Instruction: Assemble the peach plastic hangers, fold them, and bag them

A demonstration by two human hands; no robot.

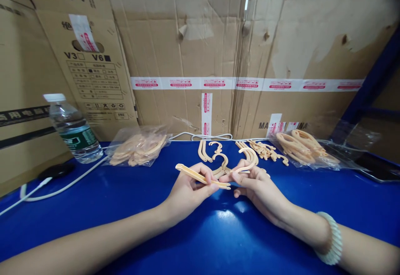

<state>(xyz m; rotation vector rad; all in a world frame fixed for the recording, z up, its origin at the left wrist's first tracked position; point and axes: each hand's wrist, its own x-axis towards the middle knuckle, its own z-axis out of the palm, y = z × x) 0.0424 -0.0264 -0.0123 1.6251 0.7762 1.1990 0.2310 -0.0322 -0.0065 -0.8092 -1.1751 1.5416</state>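
Note:
My left hand is closed round a long beige plastic strip that points up to the left. My right hand pinches the strip's other end together with a curved beige hook piece. Both hands meet over the middle of the blue table. Just behind them lie loose beige curved pieces and a small heap of them.
A clear bag of beige pieces lies at the left, another bag at the right. A water bottle stands far left by a white cable. Cardboard boxes wall the back. A dark phone rests at the right edge.

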